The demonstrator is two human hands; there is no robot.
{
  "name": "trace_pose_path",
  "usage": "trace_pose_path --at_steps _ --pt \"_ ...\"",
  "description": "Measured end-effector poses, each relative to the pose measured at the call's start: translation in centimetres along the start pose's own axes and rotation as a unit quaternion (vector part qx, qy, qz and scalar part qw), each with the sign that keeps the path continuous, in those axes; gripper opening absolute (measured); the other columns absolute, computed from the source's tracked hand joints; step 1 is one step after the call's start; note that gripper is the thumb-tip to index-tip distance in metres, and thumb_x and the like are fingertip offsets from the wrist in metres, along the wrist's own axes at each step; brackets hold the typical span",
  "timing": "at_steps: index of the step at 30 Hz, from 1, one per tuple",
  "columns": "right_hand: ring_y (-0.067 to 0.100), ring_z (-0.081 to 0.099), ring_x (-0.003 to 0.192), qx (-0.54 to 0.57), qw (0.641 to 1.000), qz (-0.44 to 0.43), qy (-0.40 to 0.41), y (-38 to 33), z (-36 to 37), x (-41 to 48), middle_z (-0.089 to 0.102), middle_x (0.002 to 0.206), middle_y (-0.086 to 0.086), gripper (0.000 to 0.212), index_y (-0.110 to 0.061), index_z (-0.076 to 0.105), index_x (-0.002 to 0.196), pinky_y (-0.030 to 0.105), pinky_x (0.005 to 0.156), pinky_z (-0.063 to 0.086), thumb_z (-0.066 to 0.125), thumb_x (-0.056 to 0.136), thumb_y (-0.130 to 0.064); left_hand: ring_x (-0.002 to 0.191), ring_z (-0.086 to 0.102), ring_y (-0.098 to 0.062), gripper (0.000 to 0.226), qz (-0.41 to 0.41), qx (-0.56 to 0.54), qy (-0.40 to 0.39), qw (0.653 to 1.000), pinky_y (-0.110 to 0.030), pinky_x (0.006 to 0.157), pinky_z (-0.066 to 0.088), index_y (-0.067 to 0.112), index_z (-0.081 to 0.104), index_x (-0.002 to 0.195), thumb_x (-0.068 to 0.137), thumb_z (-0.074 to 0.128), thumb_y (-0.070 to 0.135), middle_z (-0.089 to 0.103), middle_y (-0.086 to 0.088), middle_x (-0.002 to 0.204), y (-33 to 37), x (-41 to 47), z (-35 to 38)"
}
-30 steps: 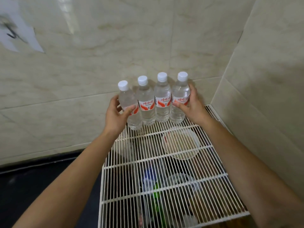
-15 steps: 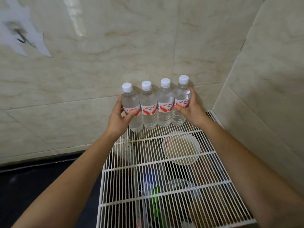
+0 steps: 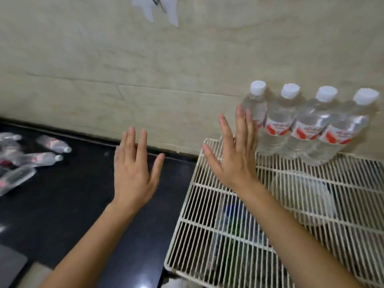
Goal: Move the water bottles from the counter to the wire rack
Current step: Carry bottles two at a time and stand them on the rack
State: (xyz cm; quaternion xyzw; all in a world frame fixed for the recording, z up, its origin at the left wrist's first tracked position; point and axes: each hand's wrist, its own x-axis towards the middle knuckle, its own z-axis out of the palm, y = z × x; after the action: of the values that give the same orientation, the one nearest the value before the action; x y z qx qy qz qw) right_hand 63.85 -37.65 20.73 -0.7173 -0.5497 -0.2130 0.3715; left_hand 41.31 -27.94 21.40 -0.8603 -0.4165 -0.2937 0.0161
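Observation:
Several clear water bottles (image 3: 307, 125) with white caps and red-and-white labels stand upright in a row at the back of the white wire rack (image 3: 207, 215), against the tiled wall. My right hand (image 3: 234, 156) hovers flat over the rack's back left corner, just left of the row, holding nothing. Over the black counter (image 3: 62, 204) my left hand (image 3: 133, 167) is spread with straight fingers and is empty. More bottles (image 3: 41, 157) of the same kind lie on their sides at the counter's far left, blurred.
Beige tiled wall runs behind counter and rack. Under the rack's wires I make out a clear bowl (image 3: 301, 196) and other blurred items. A pale hook plate (image 3: 160, 9) hangs on the wall at the top. A grey object (image 3: 10, 265) sits at the bottom left.
Both hands have let go of the outer bottles in the row and moved left, fingers now straight. My view has swung left, bringing the counter and its lying bottles into sight.

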Motion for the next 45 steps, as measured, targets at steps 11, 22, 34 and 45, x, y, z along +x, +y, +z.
trace_pose_path --at_steps 11,22,34,45 --pt "0.038 0.008 0.156 0.09 0.984 -0.063 -0.141 -18.9 13.3 1.4 0.018 0.167 0.02 0.069 -0.012 0.033 0.155 0.056 0.126 0.006 0.05 0.1 -0.05 0.152 0.025 -0.037 0.066 -0.141 0.109 0.044 0.983 -0.058 0.117 0.03 0.006 0.034 0.153 0.102 0.043 0.046 0.027 -0.021 0.162 -20.4 -5.4 -7.7" --pt "0.033 0.009 0.157 0.073 0.973 -0.071 -0.208 -46.4 30.4 0.6 0.02 0.167 0.017 0.066 -0.012 0.034 0.155 0.048 0.127 0.002 0.048 0.101 -0.048 0.15 0.027 -0.04 0.067 -0.188 0.078 0.004 0.979 -0.058 0.116 0.032 0.005 0.036 0.152 0.101 0.04 0.048 0.029 -0.022 0.162 -50.4 -11.0 -13.9" --pt "0.034 0.016 0.156 0.076 0.947 -0.154 -0.271 -63.9 42.1 3.8 0.03 0.163 0.016 0.062 -0.011 0.041 0.151 0.055 0.125 0.016 0.052 0.099 -0.045 0.15 0.027 -0.038 0.069 -0.268 0.057 -0.023 0.961 -0.06 0.115 0.033 0.005 0.036 0.152 0.099 0.04 0.049 0.03 -0.021 0.161 -70.9 -12.6 -20.2" --pt "0.035 0.012 0.156 0.047 0.892 -0.166 -0.417 -70.9 60.2 4.1 0.024 0.165 0.017 0.073 -0.013 0.03 0.157 0.055 0.126 0.01 0.06 0.094 -0.035 0.148 0.03 -0.039 0.075 -0.241 0.084 -0.212 0.943 -0.06 0.113 0.036 0.006 0.032 0.154 0.093 0.061 0.038 0.028 -0.021 0.162 -86.9 -9.2 -12.3"
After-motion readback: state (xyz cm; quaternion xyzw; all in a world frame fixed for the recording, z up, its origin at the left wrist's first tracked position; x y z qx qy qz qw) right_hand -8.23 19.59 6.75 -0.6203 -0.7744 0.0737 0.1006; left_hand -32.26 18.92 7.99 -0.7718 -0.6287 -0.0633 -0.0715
